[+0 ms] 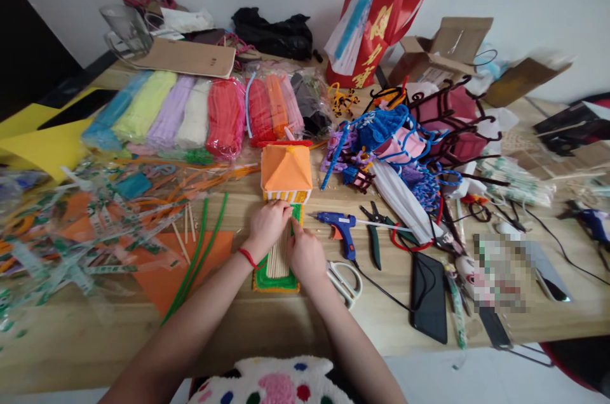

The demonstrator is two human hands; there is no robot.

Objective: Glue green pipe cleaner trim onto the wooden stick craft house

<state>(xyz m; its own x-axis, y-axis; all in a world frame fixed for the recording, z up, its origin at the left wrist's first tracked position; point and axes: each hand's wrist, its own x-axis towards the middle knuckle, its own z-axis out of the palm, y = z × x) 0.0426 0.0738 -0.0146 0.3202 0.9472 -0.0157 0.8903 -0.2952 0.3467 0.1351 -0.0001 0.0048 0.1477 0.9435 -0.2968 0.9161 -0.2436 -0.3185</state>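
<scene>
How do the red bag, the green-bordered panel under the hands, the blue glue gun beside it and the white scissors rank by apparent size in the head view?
1. Red bag
2. Green-bordered panel, partly covered
3. Blue glue gun and white scissors: too alike to rank; scissors partly hidden

Obstacles beside right hand (307, 258): glue gun (342, 222), scissors (352, 295)

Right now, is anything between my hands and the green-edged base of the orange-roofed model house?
Nothing visible. Your left hand and right hand both appear to be touching the green-edged base. The blue glue gun lies off to the right, not in between.
</scene>
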